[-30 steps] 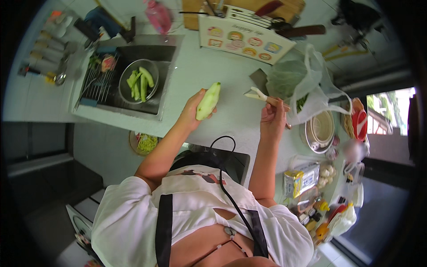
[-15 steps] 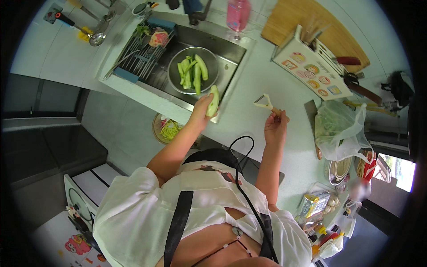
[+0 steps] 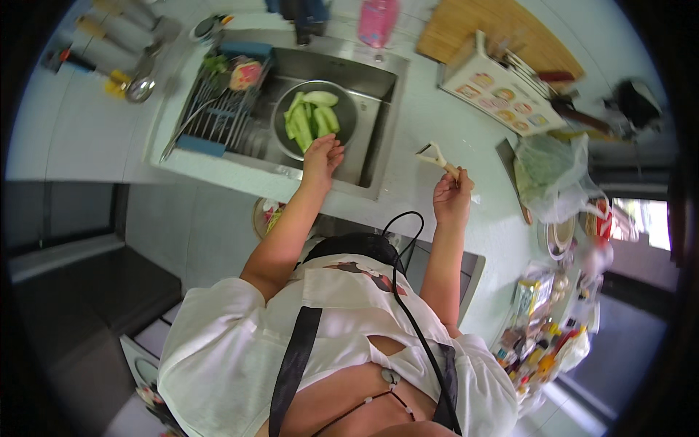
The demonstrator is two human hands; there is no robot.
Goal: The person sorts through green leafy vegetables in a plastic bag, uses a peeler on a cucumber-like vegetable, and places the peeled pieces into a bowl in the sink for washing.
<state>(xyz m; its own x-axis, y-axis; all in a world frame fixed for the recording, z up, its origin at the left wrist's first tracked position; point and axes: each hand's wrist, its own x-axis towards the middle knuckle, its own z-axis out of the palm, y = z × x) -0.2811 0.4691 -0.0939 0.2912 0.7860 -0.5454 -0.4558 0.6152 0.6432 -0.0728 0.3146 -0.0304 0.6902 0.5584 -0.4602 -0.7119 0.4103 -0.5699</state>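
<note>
My left hand (image 3: 322, 158) is at the near rim of a round metal bowl (image 3: 281, 138) in the sink. It is empty, its fingers loosely bent and apart. Long, peeled pale-green vegetables (image 3: 303, 130) lie in the bowl; one plump piece (image 3: 320, 98) rests across its far side. Over the counter, to the right of the sink, my right hand (image 3: 451, 200) is closed around the handle of a Y-shaped peeler (image 3: 435, 156). The peeler's blade end points away from me, toward the upper left.
A drying rack (image 3: 211, 120) with a pinkish-red item (image 3: 245, 75) spans the sink's left side. Right on the counter (image 3: 408, 171) are a cleaver (image 3: 510, 169), a plastic bag of greens (image 3: 550, 175) and a knife holder (image 3: 495, 91). Below the counter's edge is a basket (image 3: 260, 217).
My left hand has let go of the pale-green vegetable, which now lies in the bowl, and has moved up and left to the rim. My right hand still holds the peeler.
</note>
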